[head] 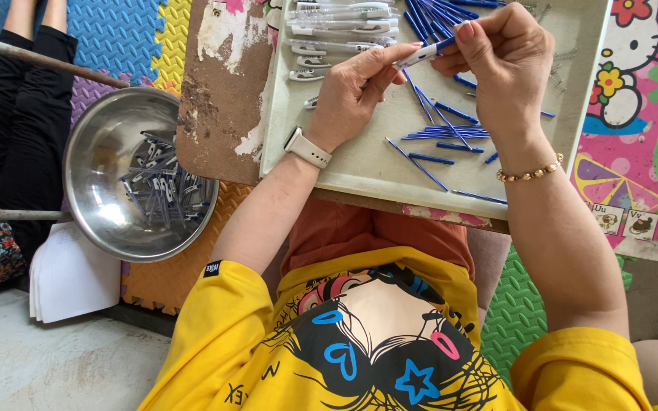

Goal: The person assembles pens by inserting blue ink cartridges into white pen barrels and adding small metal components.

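Head view, left hand (352, 84) and right hand (496, 53) pinching slim white-blue plastic pen (423, 53)

One head camera looks steeply down (close, perhaps slightly tilted) at the lap tray (359, 164).

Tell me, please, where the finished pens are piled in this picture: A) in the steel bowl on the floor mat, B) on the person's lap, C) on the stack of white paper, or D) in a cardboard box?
A: the steel bowl, at the person's left, holds a heap of assembled pens, while loose blue refills lie on the tray under both hands.
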